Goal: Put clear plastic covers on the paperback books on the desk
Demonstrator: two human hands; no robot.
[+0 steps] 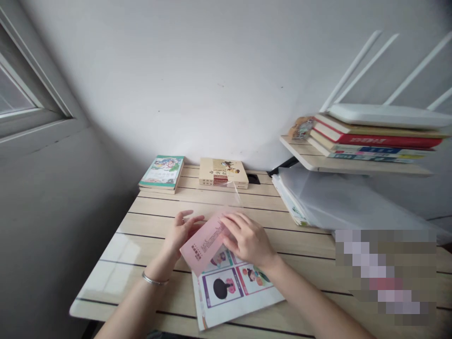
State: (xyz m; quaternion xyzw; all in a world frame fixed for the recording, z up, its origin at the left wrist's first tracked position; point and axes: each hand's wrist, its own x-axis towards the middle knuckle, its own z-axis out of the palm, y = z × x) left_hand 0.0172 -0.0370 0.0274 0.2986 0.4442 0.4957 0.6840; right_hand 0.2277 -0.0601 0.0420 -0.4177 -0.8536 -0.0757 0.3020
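Observation:
A thin pink booklet point(203, 242) with dark printed characters is tilted above the table. My right hand point(249, 238) is closed on its right side, fingers over the top and thumb at the near edge. At its left edge is my left hand point(180, 233), wearing a silver bracelet point(154, 279); its visible fingers are apart and curved, others hidden behind the booklet. A clear plastic sheet point(228, 194) extends beyond the hands; how it joins the booklet cannot be made out. Beneath lies an illustrated page point(240, 308) with framed cartoon pictures, partly covered by my right forearm.
Against the wall are a green-edged book point(162, 172) and a beige boxed book set point(224, 173). A raised shelf point(318, 162) at right carries stacked books point(381, 139) and a white router point(388, 115). Papers under plastic point(293, 200) lie below. A blurred patch covers the lower right.

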